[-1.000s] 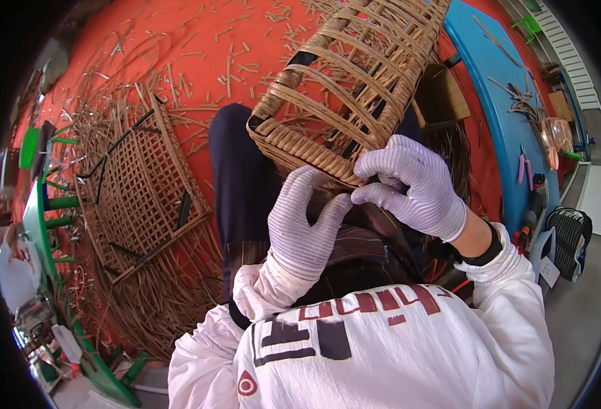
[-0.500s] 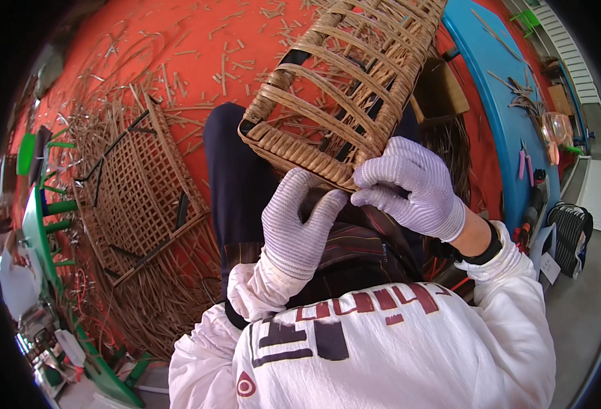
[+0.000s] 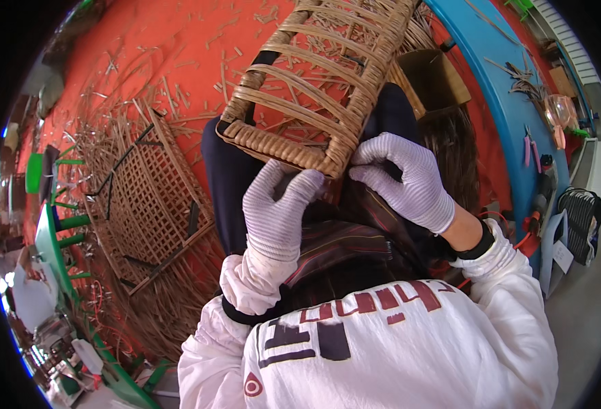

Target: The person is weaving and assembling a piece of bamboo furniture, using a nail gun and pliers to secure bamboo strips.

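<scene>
A brown wicker frame [image 3: 283,144], with woven strips wound over dark bars, slants away from me above my knees. Its near end has a thick wrapped edge, and long strips span the open middle. My left hand [image 3: 277,204], in a pale striped glove, grips this edge by the near corner, thumb on the rim and fingertips partly hidden. Just right of the same corner, my gloved right hand [image 3: 409,180] is closed in a pinch of thumb and forefinger. Whatever lies between those fingertips is too small or hidden to make out.
On the red floor [image 3: 198,54] lie scattered strip offcuts. A second woven panel [image 3: 147,198] with loose strands rests at left, near a green stool [image 3: 68,279]. At right stand a cardboard box [image 3: 444,85] and a blue table [image 3: 491,88] bearing pink-handled scissors [image 3: 532,153].
The wicker frame has shifted left and slightly toward the top of the view. My left hand moved left with it, and my right hand now sits a little apart from the corner.
</scene>
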The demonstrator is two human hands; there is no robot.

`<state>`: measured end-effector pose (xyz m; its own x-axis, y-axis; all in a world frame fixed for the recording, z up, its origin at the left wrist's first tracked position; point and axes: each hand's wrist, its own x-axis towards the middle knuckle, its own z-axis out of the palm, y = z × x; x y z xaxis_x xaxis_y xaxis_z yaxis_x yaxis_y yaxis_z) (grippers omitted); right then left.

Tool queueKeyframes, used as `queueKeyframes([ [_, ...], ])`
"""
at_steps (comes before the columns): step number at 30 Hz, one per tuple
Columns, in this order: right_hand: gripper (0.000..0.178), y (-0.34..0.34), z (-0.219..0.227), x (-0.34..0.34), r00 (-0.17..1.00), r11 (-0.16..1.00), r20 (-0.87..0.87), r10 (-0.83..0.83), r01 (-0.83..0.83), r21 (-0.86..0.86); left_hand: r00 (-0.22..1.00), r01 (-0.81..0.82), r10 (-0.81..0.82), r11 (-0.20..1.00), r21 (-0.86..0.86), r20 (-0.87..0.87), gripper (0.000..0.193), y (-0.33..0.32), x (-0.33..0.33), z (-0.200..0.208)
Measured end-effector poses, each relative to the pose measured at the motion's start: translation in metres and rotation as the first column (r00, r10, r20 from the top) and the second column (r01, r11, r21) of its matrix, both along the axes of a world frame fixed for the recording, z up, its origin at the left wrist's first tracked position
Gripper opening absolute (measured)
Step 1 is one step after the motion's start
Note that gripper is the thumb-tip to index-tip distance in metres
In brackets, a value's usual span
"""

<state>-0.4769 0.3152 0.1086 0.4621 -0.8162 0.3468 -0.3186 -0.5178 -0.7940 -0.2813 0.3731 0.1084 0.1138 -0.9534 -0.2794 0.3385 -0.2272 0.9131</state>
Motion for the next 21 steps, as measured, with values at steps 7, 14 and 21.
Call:
queueKeyframes([
  [7, 0.018, 0.0, -0.024, -0.008, 0.999, 0.998, -0.01, -0.045, 0.044, -0.043, 0.994, -0.105, 0.106, 0.984, -0.146, 0.003, 0.018, -0.036, 0.02, 0.006],
  [14, 0.016, 0.006, -0.04, -0.02, 0.996, 0.992, 0.037, -0.085, 0.081, 0.091, 0.98, -0.195, 0.197, 0.96, -0.2, -0.009, 0.016, -0.082, 0.048, 0.026],
  [21, 0.013, 0.003, -0.064, -0.034, 0.995, 0.984, 0.029, -0.092, 0.086, 0.154, 0.981, -0.183, 0.157, 0.942, -0.283, -0.114, 0.021, -0.145, 0.082, 0.043],
])
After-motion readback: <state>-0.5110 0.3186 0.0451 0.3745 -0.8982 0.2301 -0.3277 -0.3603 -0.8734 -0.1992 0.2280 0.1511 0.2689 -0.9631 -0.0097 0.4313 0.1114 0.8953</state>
